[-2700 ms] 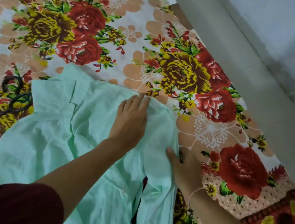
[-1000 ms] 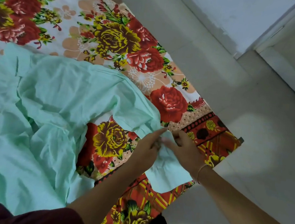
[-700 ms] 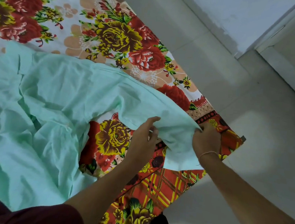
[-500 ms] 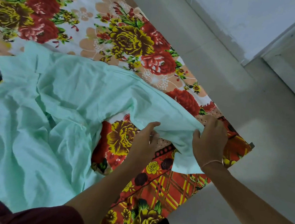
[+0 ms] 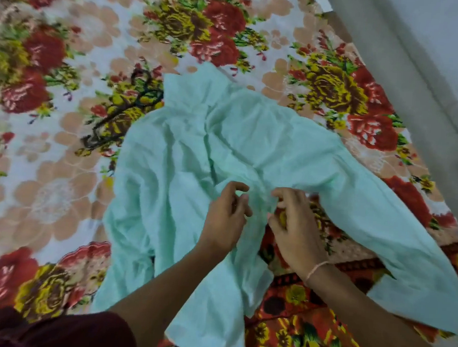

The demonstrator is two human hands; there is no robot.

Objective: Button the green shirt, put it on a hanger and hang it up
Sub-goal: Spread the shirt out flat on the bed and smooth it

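Note:
The pale green shirt (image 5: 185, 153) lies crumpled on a floral bedsheet (image 5: 56, 192), its collar toward the far side and one sleeve stretched out to the right. My left hand (image 5: 225, 219) pinches the shirt's front edge near the middle. Just to its right, my right hand (image 5: 294, 227) grips the facing edge, fingers curled into the cloth. The two hands are a few centimetres apart. A black hanger (image 5: 123, 113) lies on the sheet at the shirt's upper left, its lower part tucked under the fabric. No button is visible.
The sheet covers a low bed that ends at the right, where grey floor (image 5: 432, 112) runs alongside. A dark red sleeve (image 5: 67, 333) fills the bottom left corner.
My hands have let go of the sleeve end at the right and moved left to the shirt's front edges. The view has swung left, bringing the hanger back into sight.

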